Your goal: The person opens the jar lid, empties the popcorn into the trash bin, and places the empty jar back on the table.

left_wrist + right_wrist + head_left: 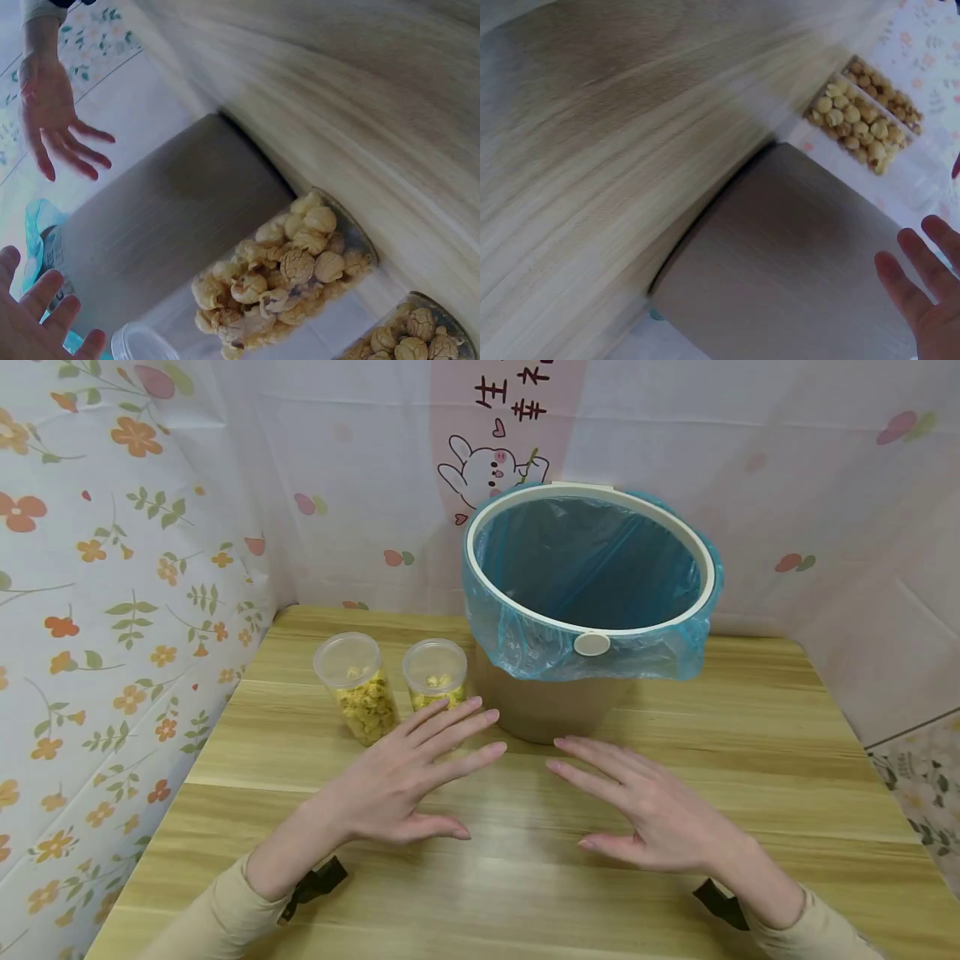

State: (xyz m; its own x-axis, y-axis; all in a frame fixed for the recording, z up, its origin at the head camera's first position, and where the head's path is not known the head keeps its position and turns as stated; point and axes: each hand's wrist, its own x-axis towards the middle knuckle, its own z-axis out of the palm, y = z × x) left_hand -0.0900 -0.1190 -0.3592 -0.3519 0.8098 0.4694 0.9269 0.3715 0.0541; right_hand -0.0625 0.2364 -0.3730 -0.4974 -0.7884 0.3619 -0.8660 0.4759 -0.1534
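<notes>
Both hands hover over the wooden table with fingers spread and nothing held. The left hand (397, 781) is nearest the two clear jars of yellow popcorn; in the head view its fingertips overlap the lower part of the right jar (435, 672). The left jar (367, 706) stands beside it. Farther right, the right hand (652, 810) is in front of a brown trash bin (558, 706), apart from it. A blue bag (517, 647) lines the bin and folds over its outside under a white ring (480, 564). In the left wrist view, popcorn (296, 266) shows through a jar's wall.
The wooden table (487, 893) meets a white cloth backdrop (360, 477) with a cartoon rabbit at the back. A flower-patterned cloth (127, 610) hangs along the left side. Dark straps (315, 887) sit at both wrists.
</notes>
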